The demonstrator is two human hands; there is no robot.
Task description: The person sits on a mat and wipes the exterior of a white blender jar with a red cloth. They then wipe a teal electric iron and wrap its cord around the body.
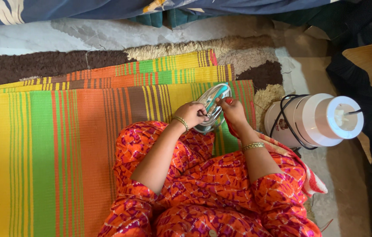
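A white and teal clothes iron (213, 100) lies on the striped mat (41, 149) in front of my lap. My left hand (191, 113) grips its near left side, fingers curled around the body by the handle. My right hand (232, 110) rests against its right side, holding a small red-tipped thing near the handle; what that thing is cannot be told. Both wrists carry gold bangles. My orange and pink patterned clothing fills the lower middle.
A white cylindrical appliance (313, 119) with a black cord wound around it lies on its side to the right. A brown and beige shaggy rug (247, 59) lies beyond the mat. Blue patterned fabric (63, 9) runs along the top; dark cloth (370, 66) sits at right.
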